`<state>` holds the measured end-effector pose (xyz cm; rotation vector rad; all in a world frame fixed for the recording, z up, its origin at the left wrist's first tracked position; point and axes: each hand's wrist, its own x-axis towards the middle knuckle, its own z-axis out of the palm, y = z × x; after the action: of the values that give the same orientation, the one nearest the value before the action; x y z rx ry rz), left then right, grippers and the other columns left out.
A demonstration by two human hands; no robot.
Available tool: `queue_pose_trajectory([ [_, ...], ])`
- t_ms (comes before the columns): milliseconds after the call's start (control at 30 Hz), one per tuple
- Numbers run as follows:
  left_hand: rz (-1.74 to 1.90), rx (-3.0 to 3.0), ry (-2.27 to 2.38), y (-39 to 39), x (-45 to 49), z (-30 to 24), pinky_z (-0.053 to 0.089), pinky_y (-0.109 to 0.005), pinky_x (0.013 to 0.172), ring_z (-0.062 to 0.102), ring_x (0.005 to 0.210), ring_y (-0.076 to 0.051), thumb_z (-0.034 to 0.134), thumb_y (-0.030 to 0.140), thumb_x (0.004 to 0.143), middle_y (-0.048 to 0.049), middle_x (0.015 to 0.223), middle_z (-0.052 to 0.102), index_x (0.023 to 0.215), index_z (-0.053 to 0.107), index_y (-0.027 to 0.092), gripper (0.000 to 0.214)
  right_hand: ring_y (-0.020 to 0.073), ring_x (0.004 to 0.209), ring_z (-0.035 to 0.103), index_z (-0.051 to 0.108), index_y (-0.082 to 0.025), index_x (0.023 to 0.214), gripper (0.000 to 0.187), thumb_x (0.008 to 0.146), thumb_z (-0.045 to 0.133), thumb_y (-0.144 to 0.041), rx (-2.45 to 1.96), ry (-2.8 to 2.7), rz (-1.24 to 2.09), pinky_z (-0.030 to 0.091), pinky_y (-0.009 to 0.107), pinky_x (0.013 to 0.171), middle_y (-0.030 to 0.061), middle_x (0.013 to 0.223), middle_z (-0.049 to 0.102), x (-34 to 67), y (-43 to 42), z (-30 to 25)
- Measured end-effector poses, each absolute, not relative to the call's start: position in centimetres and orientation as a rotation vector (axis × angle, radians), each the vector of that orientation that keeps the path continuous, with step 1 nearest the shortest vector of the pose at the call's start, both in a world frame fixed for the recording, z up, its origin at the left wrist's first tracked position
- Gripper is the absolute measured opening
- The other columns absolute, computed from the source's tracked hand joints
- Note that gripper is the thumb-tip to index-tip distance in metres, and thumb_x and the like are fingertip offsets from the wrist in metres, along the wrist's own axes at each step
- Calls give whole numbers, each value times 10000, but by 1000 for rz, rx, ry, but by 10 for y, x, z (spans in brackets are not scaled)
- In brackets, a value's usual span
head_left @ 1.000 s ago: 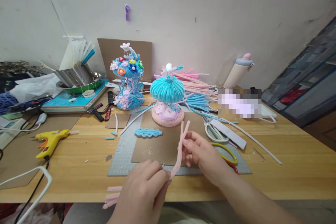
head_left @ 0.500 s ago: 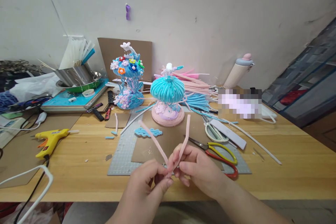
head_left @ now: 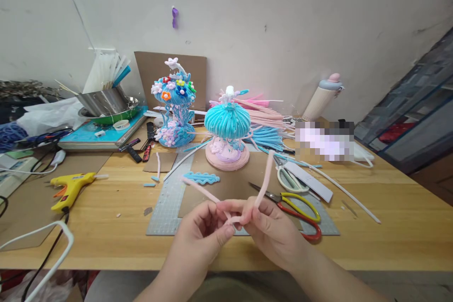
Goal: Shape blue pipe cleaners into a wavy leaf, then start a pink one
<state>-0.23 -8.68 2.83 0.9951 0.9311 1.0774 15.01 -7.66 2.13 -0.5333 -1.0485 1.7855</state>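
My left hand point(head_left: 200, 240) and my right hand point(head_left: 271, 231) both pinch one pale pink pipe cleaner point(head_left: 264, 181) just above the table's near edge. The pipe cleaner is spread into a wide V, one end pointing up left, the other up right. Beyond it lie a brown card sheet point(head_left: 230, 188) on a grey cutting mat point(head_left: 166, 203), a blue wavy pipe-cleaner piece point(head_left: 201, 178) and a blue mushroom-shaped pipe-cleaner model on a pink base point(head_left: 227, 137).
Red and yellow scissors point(head_left: 300, 207) and white scissors point(head_left: 288, 177) lie right of the hands. A second flowered blue model point(head_left: 173, 104), a heap of pink and blue pipe cleaners point(head_left: 264, 118), a yellow glue gun point(head_left: 69, 188) and a steel bowl point(head_left: 102, 101) stand around.
The pipe cleaner, folded with both ends together a second ago, has been opened into a V. My right hand came down toward my left, uncovering the red and yellow scissors.
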Motion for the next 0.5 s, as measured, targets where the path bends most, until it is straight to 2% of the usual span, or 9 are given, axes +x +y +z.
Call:
queue_pose_trajectory([
  [100, 1046, 780, 818, -88, 1, 38, 371, -223, 673, 489, 661, -110, 766, 297, 560, 19, 639, 559, 660, 615, 154, 231, 217, 1027, 524, 595, -212, 723, 210, 801, 529, -395, -490, -1072, 1799, 322, 454, 917, 77, 1074, 613, 149, -77, 20],
  [267, 1003, 658, 824, -89, -1, 56, 393, -227, 692, 536, 700, -124, 747, 251, 594, 7, 681, 618, 629, 629, 166, 150, 212, 1059, 494, 584, -221, 756, 159, 801, 525, -362, -376, -1103, 1740, 317, 428, 926, 65, 1172, 536, 145, -78, 19],
  [500, 1203, 671, 942, -84, -6, 50, 395, -191, 675, 533, 705, -103, 789, 219, 519, 17, 691, 608, 738, 648, 180, 264, 155, 754, 525, 531, -193, 766, 171, 829, 435, -319, -573, -1104, 1609, 424, 332, 734, 57, 861, 537, 160, -65, 22],
])
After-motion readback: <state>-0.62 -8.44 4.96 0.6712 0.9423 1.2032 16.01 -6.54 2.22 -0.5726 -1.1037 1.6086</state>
